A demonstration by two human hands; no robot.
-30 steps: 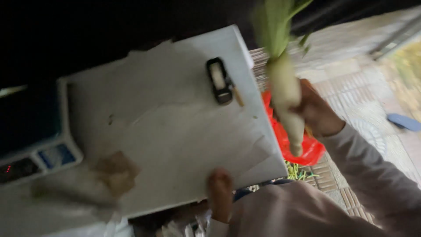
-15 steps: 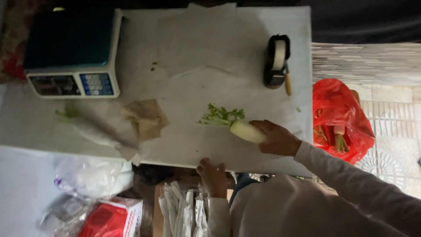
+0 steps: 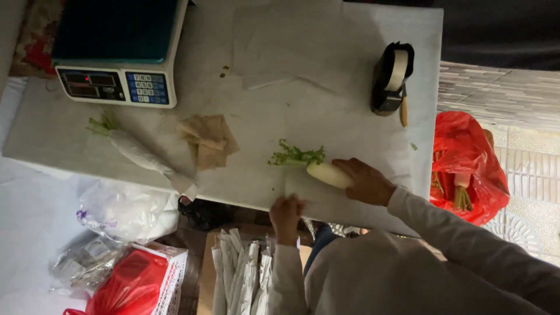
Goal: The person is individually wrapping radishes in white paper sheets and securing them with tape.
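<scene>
Since a second ago the white radish [image 3: 326,173] has come down from the air at my right onto the tabletop [image 3: 326,111], and it now lies flat near the front edge, green leaves pointing toward nine o'clock. My right hand [image 3: 366,181] is closed around its root end, at three o'clock of the leaves. My left hand [image 3: 286,214] sits at the tabletop's near edge, at seven o'clock of the radish, fingers curled against the edge of a white paper sheet [image 3: 315,195] under the radish; I cannot tell whether it pinches the sheet. My hands are apart, the radish between them.

At nine o'clock of the radish lies a crumpled brown paper [image 3: 207,140], and farther that way a wrapped radish [image 3: 140,153] with its leaves sticking out. A weighing scale [image 3: 116,52] stands at eleven o'clock, a tape dispenser [image 3: 392,79] at one o'clock. Off the tabletop at three o'clock hangs a red bag [image 3: 466,163] with more radishes inside
</scene>
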